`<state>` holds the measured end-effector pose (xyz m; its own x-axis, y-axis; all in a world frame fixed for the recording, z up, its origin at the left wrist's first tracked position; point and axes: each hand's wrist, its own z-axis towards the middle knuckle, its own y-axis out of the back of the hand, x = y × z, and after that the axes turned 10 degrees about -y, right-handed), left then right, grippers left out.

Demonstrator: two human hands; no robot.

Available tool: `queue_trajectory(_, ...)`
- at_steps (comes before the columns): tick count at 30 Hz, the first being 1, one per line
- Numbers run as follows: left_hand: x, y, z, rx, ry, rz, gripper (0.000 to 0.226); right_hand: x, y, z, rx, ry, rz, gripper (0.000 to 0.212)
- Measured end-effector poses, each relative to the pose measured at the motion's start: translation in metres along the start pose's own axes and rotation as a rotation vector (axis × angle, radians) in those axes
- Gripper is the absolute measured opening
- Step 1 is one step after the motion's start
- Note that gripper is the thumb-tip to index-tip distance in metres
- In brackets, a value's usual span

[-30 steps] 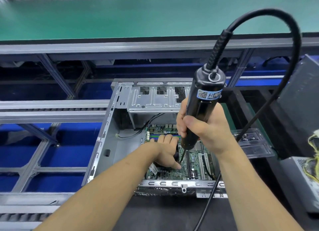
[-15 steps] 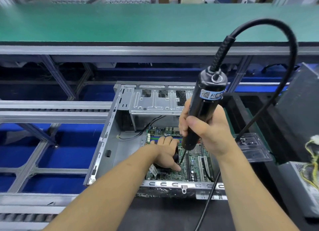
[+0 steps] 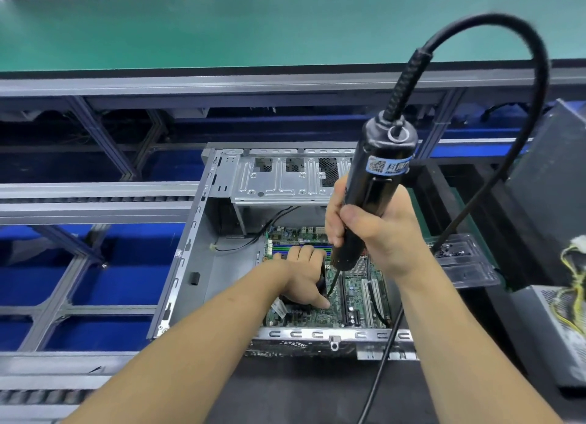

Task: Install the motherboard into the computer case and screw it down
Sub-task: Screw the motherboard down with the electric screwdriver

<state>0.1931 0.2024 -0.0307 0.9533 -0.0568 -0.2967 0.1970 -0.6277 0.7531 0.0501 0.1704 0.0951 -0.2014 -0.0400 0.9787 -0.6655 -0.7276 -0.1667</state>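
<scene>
I stand at a dark work table. Behind it runs a long green belt on a grey metal frame. To my left there are grey rails with blue under them. On my right sits a grey metal box with yellow wires, and a dark panel leans above it. A clear plastic tray lies just beside the case, with small dark bits in it; I cannot tell what they are.

The computer case lies open on the table. The green motherboard lies flat inside it, on the right part of the case floor. A thin black wire runs across the bare grey floor of the case to the board.

My left hand reaches into the case and rests on the motherboard. Its fingers are bent over a dark part there, and my thumb points out flat on the board.

My right hand grips a black electric screwdriver tight. The tool stands almost straight up. Its thin tip comes down to the board, right by my left thumb. A thick black cord loops up from the top of the tool and down past my right arm.
</scene>
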Motion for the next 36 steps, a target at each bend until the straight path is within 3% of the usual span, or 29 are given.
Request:
queue_trajectory(6,-0.002,0.001,-0.004,0.019,0.0,-0.013,0.084,-0.001,-0.002,-0.003,0.008,0.014,-0.004,0.02)
queue_trajectory(10,-0.002,0.001,-0.004,-0.011,-0.003,-0.04,0.102,0.002,0.001,-0.004,0.014,0.028,0.046,0.011)
queue_trajectory(21,-0.003,0.003,-0.005,0.006,0.007,-0.006,0.093,-0.002,0.001,-0.007,0.013,0.028,-0.037,0.02)
queue_trajectory(29,0.001,0.001,-0.006,-0.069,-0.016,-0.097,0.108,0.006,-0.003,-0.003,-0.015,0.023,-0.08,0.029)
queue_trajectory(36,0.005,-0.004,-0.009,-0.137,-0.034,-0.175,0.11,0.014,-0.003,0.0,-0.204,0.17,-0.127,0.006)
